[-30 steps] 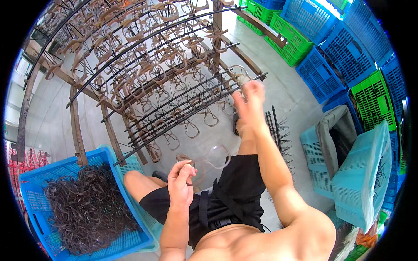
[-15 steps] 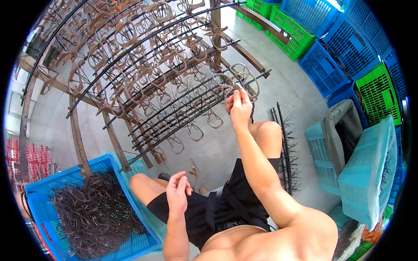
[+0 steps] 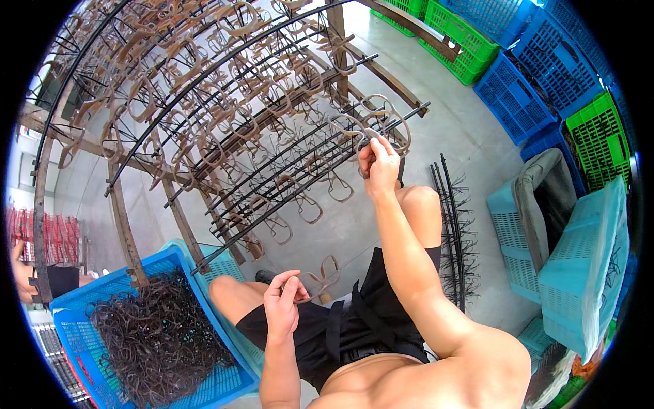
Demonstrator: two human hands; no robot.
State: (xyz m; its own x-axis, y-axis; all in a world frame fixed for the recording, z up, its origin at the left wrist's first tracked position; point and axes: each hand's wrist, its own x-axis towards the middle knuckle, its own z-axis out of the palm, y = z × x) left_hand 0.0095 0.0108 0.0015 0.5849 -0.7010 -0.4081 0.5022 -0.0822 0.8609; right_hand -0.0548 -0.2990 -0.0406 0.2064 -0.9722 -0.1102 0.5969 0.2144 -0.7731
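- While a blue plastic crate [image 3: 75, 320] of dark brown eyeglass frames sits at far left, the left hand [image 3: 283, 303] pinches one thin brown translucent eyeglass frame [image 3: 325, 273] by its rim above the lap.
- The frame looks light, springy and easily bent, so it is best gripped at bridge or rim.
- The right hand [image 3: 379, 165], fingers closed, holds another frame [image 3: 381, 119] at the dark metal pegged rack [image 3: 272, 157].

Your left hand [image 3: 285, 300] pinches a thin, translucent brown plastic frame [image 3: 325, 273], smooth and slightly glossy. Your right hand [image 3: 379, 163] touches another like it [image 3: 381, 119] on the rack [image 3: 225, 136], whose rods look like dark matt metal on rough, rusty-brown posts. The crate [image 3: 75, 300] is glossy blue plastic mesh. The floor [image 3: 463, 136] is smooth grey concrete.
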